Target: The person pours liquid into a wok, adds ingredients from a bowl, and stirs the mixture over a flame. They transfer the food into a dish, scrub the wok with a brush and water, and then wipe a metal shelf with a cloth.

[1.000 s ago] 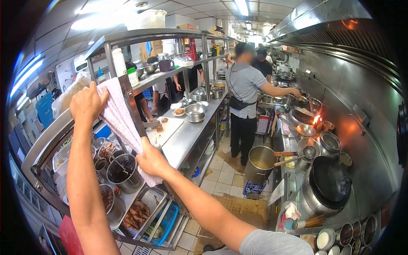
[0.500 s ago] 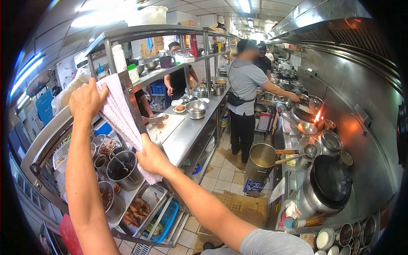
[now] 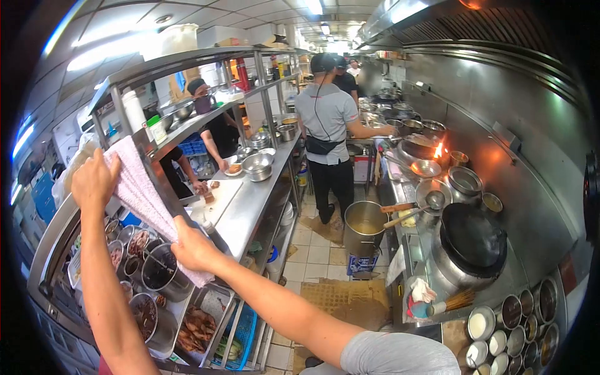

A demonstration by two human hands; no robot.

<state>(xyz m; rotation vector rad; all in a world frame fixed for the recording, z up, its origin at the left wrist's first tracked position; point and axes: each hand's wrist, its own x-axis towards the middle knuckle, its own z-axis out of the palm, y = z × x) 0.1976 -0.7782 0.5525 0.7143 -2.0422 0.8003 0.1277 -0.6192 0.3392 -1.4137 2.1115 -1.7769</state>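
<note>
A pale pink towel (image 3: 142,184) is stretched slantwise between my two hands along a metal shelf post. My left hand (image 3: 94,178) grips its upper end, with the fingers closed round the cloth. Lower and to the right, my right hand (image 3: 195,245) is closed on the other part, and a short end hangs below the fist. Under my arms stand a steel pot of dark liquid (image 3: 165,269) with a ladle in it and a tray of browned meat (image 3: 197,328).
A co-worker in grey (image 3: 326,119) stands in the aisle by the stove, where flames (image 3: 439,150) rise. Behind the steel counter (image 3: 240,212), other people work at a cutting board (image 3: 215,201). A stockpot (image 3: 364,228), a black wok (image 3: 474,240) and several seasoning tins (image 3: 481,324) are on the right.
The view has turned right, so most things sit further left. Both my hands keep their hold on the towel. The co-worker in grey now faces further away.
</note>
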